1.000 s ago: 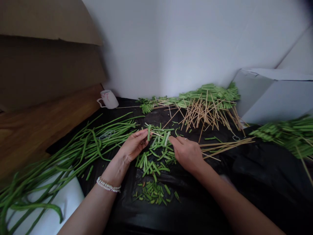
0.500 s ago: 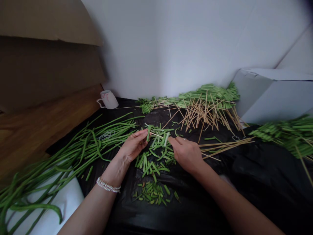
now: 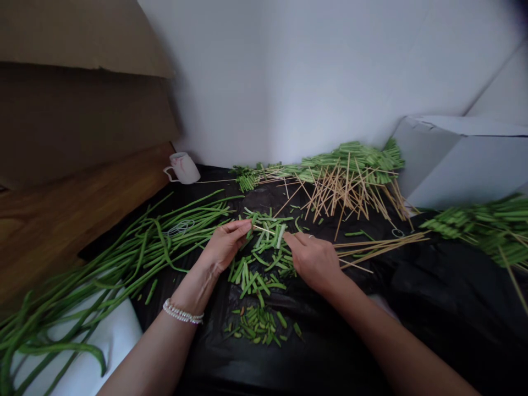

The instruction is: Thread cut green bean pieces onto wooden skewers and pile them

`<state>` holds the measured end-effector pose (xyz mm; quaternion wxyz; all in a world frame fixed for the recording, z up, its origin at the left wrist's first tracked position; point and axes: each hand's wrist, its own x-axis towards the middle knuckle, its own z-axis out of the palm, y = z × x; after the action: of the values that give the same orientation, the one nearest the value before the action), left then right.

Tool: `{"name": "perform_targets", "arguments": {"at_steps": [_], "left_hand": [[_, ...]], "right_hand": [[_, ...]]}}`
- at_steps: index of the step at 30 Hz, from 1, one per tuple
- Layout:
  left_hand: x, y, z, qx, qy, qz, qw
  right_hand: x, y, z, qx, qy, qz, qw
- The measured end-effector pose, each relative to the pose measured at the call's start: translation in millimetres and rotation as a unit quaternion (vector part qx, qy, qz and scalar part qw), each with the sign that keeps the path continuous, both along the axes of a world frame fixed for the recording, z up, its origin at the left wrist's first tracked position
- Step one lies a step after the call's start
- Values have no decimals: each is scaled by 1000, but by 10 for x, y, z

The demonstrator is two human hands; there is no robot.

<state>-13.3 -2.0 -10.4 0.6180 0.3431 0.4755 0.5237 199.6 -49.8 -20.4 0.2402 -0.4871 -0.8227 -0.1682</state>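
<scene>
My right hand [image 3: 315, 261] is closed round a thin bamboo skewer [image 3: 264, 229], which points left. Pale green bean pieces [image 3: 279, 235] sit across the skewer close to my right fingers. At the skewer's far end, my left hand [image 3: 226, 242] pinches a short piece of long bean [image 3: 249, 234], mostly covered by the fingertips. Below both hands lies a loose heap of cut bean pieces [image 3: 249, 279] on black plastic sheeting [image 3: 214, 363]. Smaller bean ends [image 3: 258, 324] are gathered nearer to me.
Whole long beans [image 3: 136, 247] spread over the left side, partly on a white surface [image 3: 119, 330]. Skewered beans [image 3: 350, 159] are piled along the wall, more [image 3: 487, 225] at right. Bare skewers [image 3: 383, 245] lie beside my right hand. A white mug [image 3: 184, 168] stands back left.
My left fingertips have closed further over the bean piece, so less of it shows. My right hand has hardly moved.
</scene>
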Motion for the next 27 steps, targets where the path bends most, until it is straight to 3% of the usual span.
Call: {"name": "perform_targets", "arguments": {"at_steps": [7, 16, 27], "left_hand": [[46, -6, -53, 34, 53, 6, 998], [-20, -5, 13, -33, -31, -42, 998], [-8, -4, -15, -27, -27, -63, 997]], "right_hand": [[-1, 4, -15, -24, 2, -7, 1000], [5, 10, -3, -13, 22, -10, 1000], [-19, -13, 22, -60, 32, -13, 998]]}}
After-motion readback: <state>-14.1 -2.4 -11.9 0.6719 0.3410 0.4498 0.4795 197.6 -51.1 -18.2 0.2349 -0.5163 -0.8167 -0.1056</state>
